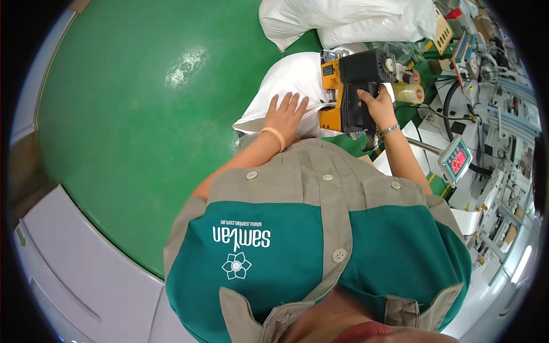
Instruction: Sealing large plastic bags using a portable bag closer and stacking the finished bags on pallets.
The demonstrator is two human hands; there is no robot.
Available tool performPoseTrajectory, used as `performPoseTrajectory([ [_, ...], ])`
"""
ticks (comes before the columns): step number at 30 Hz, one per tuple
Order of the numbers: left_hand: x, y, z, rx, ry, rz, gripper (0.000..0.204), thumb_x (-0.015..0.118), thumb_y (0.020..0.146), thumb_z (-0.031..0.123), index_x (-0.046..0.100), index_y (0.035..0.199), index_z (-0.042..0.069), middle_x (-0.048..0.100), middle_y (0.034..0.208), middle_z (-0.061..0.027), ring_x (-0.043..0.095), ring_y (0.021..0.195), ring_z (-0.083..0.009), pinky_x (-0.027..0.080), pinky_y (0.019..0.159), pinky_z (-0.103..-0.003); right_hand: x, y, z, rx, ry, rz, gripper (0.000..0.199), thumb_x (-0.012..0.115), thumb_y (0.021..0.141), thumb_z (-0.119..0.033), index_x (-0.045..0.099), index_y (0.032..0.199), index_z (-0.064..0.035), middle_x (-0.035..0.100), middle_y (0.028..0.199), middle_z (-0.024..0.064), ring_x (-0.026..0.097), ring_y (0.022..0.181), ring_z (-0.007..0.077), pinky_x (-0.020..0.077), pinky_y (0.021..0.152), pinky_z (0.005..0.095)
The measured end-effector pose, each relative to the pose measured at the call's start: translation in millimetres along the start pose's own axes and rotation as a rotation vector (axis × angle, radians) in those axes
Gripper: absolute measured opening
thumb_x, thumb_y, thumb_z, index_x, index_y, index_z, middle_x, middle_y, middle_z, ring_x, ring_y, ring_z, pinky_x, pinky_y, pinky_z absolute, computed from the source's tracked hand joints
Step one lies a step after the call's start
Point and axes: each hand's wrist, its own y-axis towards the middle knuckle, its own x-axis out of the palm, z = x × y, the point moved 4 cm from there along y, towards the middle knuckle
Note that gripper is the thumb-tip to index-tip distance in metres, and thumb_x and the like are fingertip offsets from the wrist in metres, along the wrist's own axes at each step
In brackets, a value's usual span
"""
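Head view: white sack (294, 77) before the person's shirt (274, 228), its edge at the bag-closing machine (360, 68) that the right hand (381, 108) grips; left hand (284, 121) lies spread on it. Apparently stitching; next calls for guiding the edge straight.

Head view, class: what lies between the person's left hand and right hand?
In the head view, next to the left hand comes part of the white bag, then the yellow-and-black machine, which the right hand grips.
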Motion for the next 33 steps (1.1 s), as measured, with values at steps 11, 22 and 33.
performPoseTrajectory([
  [11,38.8,6.2,-15.8,0.046,-0.152,-0.191,0.007,0.051,0.067,0.012,0.056,0.064,0.011,0.054,0.072,-0.0022,0.057,0.066,-0.0185,0.044,0.055,-0.033,-5.6,-2.3,6.9,0.015,-0.122,0.082,0.038,0.064,0.068,-0.011,0.043,0.094,0.0077,0.057,0.069,0.012,0.056,0.051,0.0169,0.0451,0.048,0.0265],
  [22,41.7,21.9,6.2,0.118,-0.167,-0.18,0.007,0.051,0.066,0.011,0.057,0.065,0.012,0.055,0.071,-0.0015,0.057,0.064,-0.0178,0.044,0.053,-0.031,3.3,-11.2,-6.8,0.06,-0.183,0.02,0.04,0.065,0.069,-0.011,0.044,0.099,0.0051,0.057,0.078,0.0094,0.055,0.057,0.0134,0.0452,0.05,0.0236],
  [33,38.3,33.4,16.0,0.111,-0.152,-0.318,0.01,0.052,0.069,0.012,0.06,0.074,0.011,0.058,0.08,-0.0045,0.059,0.073,-0.0195,0.045,0.059,-0.033,3.7,-12.4,0.3,-0.014,-0.249,0.06,0.04,0.065,0.066,-0.014,0.043,0.092,0.0091,0.058,0.067,0.0137,0.057,0.052,0.0192,0.0455,0.051,0.028],
])
